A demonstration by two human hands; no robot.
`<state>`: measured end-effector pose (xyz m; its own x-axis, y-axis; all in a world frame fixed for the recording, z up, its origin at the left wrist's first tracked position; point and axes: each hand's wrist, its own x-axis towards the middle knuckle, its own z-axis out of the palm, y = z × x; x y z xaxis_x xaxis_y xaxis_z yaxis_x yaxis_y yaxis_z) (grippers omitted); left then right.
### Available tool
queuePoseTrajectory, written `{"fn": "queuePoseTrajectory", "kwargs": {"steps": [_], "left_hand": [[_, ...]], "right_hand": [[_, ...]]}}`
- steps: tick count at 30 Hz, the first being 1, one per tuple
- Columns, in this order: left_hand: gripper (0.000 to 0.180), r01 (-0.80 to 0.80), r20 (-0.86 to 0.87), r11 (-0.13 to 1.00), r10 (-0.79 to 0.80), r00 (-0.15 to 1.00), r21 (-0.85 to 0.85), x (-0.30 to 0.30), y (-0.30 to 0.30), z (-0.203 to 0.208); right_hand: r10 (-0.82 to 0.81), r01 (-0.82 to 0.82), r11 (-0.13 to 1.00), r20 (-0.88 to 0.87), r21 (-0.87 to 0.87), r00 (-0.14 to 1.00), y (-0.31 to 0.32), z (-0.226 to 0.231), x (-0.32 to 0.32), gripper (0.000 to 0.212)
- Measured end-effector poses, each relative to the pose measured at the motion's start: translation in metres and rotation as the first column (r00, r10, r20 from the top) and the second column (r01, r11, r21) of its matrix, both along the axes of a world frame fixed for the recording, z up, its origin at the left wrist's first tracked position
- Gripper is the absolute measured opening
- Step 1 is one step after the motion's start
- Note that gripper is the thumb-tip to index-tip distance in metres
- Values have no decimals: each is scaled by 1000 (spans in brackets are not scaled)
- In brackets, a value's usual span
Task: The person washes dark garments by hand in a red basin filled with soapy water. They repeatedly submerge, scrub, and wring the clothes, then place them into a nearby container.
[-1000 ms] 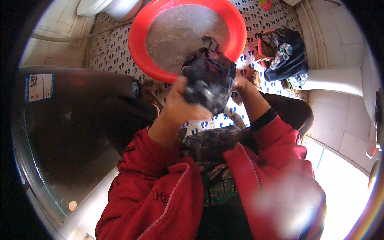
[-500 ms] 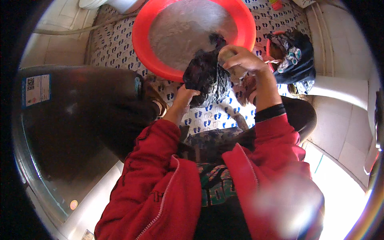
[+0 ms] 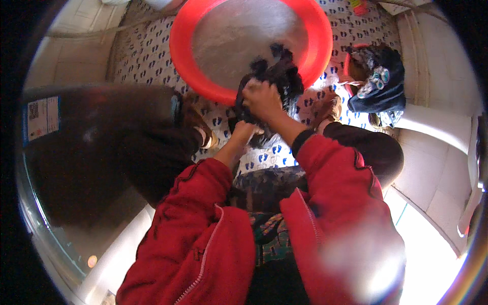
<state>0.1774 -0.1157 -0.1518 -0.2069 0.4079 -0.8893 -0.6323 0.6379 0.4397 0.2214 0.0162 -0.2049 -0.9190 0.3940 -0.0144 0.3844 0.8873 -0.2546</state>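
Observation:
A dark, wet garment (image 3: 291, 81) hangs bunched over the near rim of a red basin (image 3: 321, 48), its far end reaching over grey, cloudy water (image 3: 239, 38). My left hand (image 3: 246, 133) is closed on the garment's near end, below the rim. Just ahead of it, my right hand (image 3: 263, 100) presses down on the cloth with curled fingers, closed on a fold. Whether anything else is inside the right hand is hidden. Both forearms, in red sleeves, come close together over the floor.
To the right stands a red bucket (image 3: 347, 66) with dark clothes (image 3: 389, 76) draped over it. A large dark glossy appliance (image 3: 76, 168) fills the left side. A white pipe-like fixture (image 3: 437, 124) juts from the right wall. Footprint-patterned flooring (image 3: 147, 56) surrounds the basin.
My right hand has come left and nearer, from the garment's right side onto its top, beside my left hand. The garment has spread toward the rim; my left hand has shifted slightly nearer and right.

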Motion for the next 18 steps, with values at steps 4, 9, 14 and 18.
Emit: {"fn": "queuePoseTrajectory", "kwargs": {"steps": [4, 9, 14, 18], "left_hand": [[40, -195, 158, 973, 174, 972, 125, 12, 5, 15], [47, -125, 20, 981, 130, 991, -148, 12, 2, -16], [42, -27, -28, 999, 28, 999, 41, 7, -15, -65], [50, 84, -58, 992, -79, 995, 95, 15, -10, -9]], "right_hand": [[-161, 157, 987, 353, 39, 922, 73, -7, -31, 45], [-17, 86, 976, 323, -202, 946, 20, 18, -17, 48], [182, -158, 975, -147, 156, 972, -7, -4, -19, 39], [-52, 21, 995, 322, 100, 945, 91, -20, -23, 41]]}}
